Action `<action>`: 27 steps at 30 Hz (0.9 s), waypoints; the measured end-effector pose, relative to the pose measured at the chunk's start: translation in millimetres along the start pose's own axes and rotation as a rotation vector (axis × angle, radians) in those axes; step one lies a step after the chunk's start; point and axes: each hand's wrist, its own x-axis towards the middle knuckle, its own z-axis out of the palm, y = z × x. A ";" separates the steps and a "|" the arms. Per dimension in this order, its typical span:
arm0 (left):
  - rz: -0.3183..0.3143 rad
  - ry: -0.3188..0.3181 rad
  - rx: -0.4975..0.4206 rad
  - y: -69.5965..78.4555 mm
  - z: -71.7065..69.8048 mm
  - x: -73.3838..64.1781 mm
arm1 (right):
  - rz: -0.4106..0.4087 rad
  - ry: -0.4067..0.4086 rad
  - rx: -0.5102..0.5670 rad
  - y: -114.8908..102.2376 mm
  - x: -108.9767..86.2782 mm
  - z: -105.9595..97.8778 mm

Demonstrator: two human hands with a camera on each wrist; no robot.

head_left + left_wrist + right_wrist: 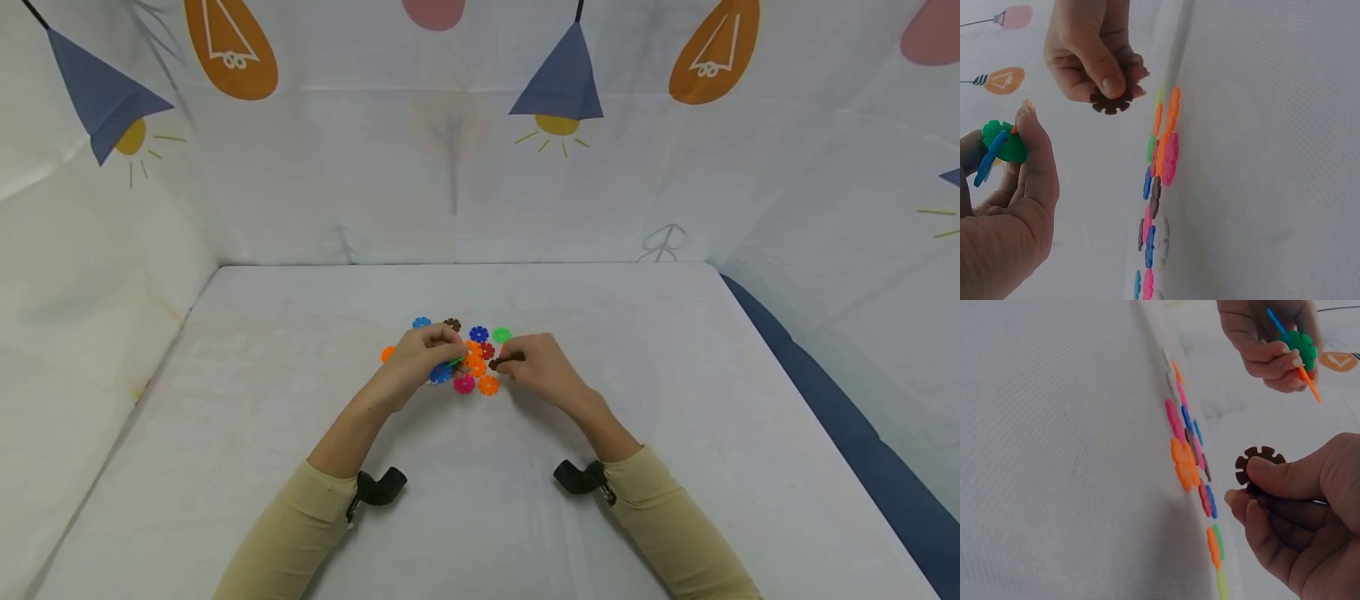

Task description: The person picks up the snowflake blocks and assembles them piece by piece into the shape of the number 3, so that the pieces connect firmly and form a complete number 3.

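Note:
My left hand [420, 360] holds a small cluster of joined, notched plastic discs above the table. In it a green disc [1011, 147] shows, with a blue disc [989, 161] slotted across it and an orange disc [1311, 386] sticking out edge-on. My right hand [543, 372] pinches a dark brown notched disc [1265, 452] between thumb and fingers, a short way to the right of the cluster. Beneath and between the hands lie loose discs, among them an orange disc [488, 385], a pink disc [464, 384] and a dark blue disc [478, 333].
A white-covered table [480, 517] spreads around the pile. Farther back in the pile are a light green disc [502, 334], a light blue disc [422, 322] and another brown disc [452, 323]. White printed cloth [360, 167] hangs behind and at both sides.

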 end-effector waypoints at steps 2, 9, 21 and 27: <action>0.004 0.000 -0.004 0.8 0.0 -0.4 | -0.021 0.025 0.023 -3.4 -1.8 -1.8; 0.007 0.021 -0.028 2.8 0.0 -0.9 | -0.148 0.111 0.056 -15.3 -7.0 -4.6; 0.029 0.057 -0.091 5.0 0.3 -3.1 | -0.315 0.181 0.032 -27.3 -13.8 -8.5; 0.040 0.057 -0.109 5.1 1.7 -1.9 | -0.393 0.242 -0.012 -29.4 -15.0 -8.3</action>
